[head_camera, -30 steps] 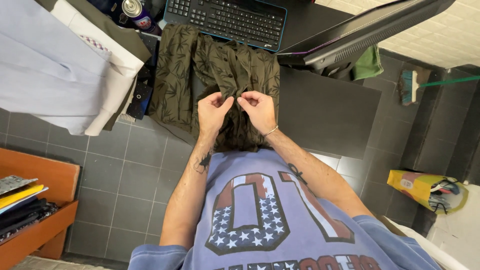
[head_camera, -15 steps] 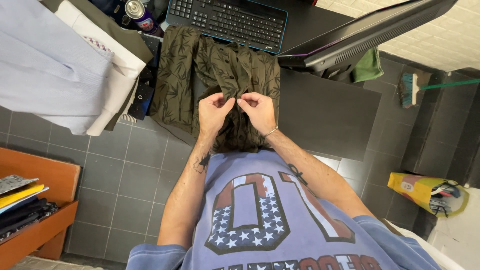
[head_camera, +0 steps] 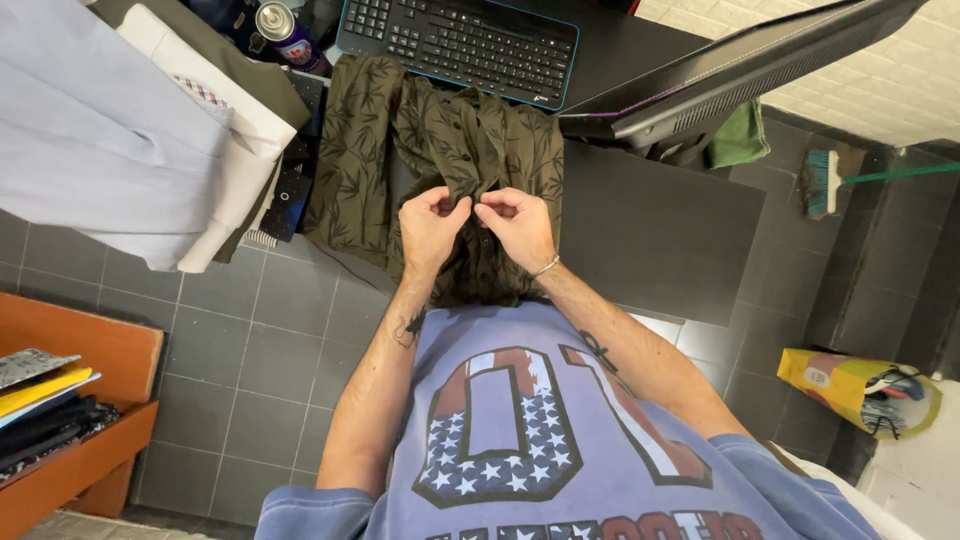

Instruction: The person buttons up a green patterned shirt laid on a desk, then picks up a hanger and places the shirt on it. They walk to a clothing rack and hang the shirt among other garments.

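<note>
While both hands work at its front, the olive leaf-print shirt lies spread on the dark desk, its lower part hanging over the near edge toward the person. Desk fills the upper middle of the head view, grey tiled floor below and to the left. Pale folded garments are stacked at the desk's left end, overhanging the edge. A tilted monitor sits at upper right, just beside the shirt's right side. A black keyboard lies right behind the shirt's collar end. An orange shelf at lower left holds papers. A yellow-green bag sits on the floor at right; a broom lies farther up right. A spray can stands left of the keyboard. Left hand is pinched on the shirt's fabric at the centre front. Right hand, a thin bracelet on its wrist, is pinched on the fabric too, fingertips nearly touching the left's.
</note>
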